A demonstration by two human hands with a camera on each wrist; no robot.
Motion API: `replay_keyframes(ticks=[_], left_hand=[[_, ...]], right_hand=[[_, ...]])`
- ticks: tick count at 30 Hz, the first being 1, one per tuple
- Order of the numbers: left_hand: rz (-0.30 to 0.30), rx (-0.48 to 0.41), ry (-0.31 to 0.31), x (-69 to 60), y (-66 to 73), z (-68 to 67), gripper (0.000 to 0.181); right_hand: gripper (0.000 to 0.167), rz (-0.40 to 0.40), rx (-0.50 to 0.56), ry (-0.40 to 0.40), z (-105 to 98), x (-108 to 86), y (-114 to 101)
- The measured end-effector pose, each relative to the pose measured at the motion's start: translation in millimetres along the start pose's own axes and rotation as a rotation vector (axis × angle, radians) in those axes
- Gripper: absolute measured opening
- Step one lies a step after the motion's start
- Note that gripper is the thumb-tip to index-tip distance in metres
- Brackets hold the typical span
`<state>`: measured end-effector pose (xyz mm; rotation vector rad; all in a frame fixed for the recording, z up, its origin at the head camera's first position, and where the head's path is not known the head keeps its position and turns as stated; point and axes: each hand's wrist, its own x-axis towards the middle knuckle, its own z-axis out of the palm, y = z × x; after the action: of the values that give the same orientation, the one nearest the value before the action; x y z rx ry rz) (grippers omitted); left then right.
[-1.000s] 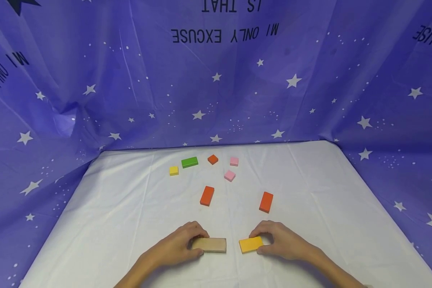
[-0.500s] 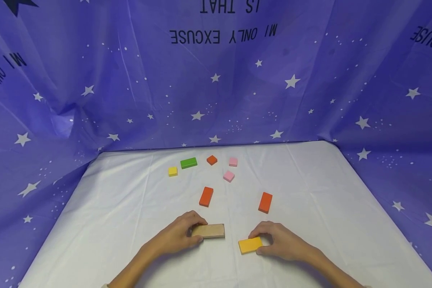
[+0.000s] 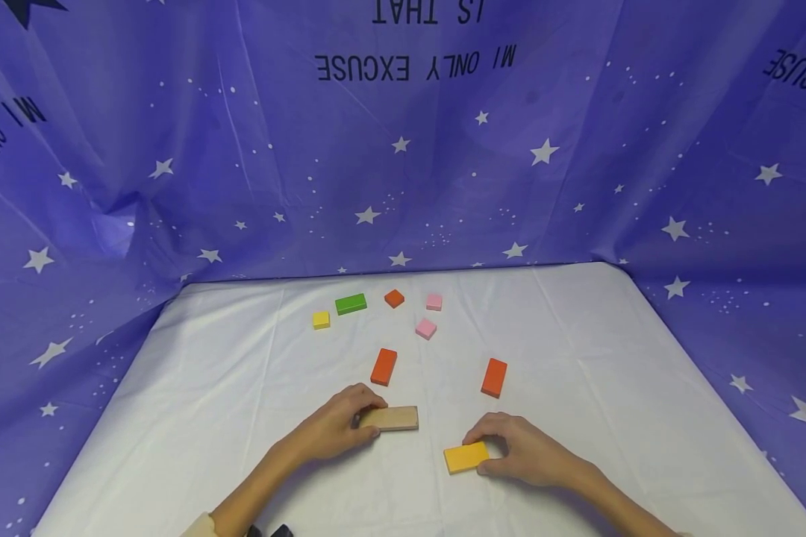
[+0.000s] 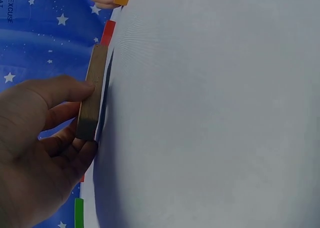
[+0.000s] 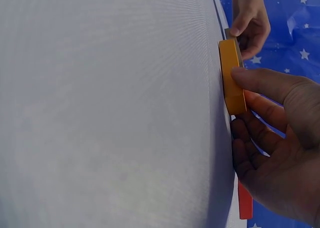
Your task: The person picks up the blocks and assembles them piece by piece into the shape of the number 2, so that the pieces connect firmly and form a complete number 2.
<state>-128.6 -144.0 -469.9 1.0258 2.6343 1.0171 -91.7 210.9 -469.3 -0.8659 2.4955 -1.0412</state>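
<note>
My left hand (image 3: 336, 424) pinches a plain wooden block (image 3: 395, 418) between thumb and fingers. In the left wrist view the wooden block (image 4: 92, 97) shows a narrow shadow beside it, a small gap off the cloth. To the right and nearer, my right hand (image 3: 527, 450) grips one end of a yellow-orange rectangular block (image 3: 466, 457). The right wrist view has this yellow-orange block (image 5: 231, 80) at the cloth; whether it touches cannot be told. Beyond the hands lie two red rectangular blocks, the left one (image 3: 383, 367) close to the wooden block, the right one (image 3: 493, 378) farther off.
Farther back on the white cloth (image 3: 201, 418) lie a small yellow block (image 3: 321, 320), a green block (image 3: 351, 303), a small red-orange block (image 3: 394, 298) and two pink blocks (image 3: 426, 329). A purple star-printed curtain (image 3: 403, 186) hangs behind and at both sides.
The left hand has moved the wooden block forward, away from the body, towards the left red block. The right hand and its yellow-orange block have stayed nearly still.
</note>
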Motion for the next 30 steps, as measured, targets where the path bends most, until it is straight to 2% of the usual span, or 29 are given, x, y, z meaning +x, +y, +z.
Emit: replay_keyframes(ticks=[15, 30], left_hand=[[-0.029, 0.02, -0.012, 0.7, 1.3, 1.5, 0.028], [-0.035, 0.036, -0.013, 2.1, 0.6, 3.9, 0.028]], right_hand=[[0.029, -0.016, -0.017, 0.011, 0.3, 3.2, -1.9], [0.032, 0.055, -0.083, 0.16, -2.3, 22.0, -5.4]])
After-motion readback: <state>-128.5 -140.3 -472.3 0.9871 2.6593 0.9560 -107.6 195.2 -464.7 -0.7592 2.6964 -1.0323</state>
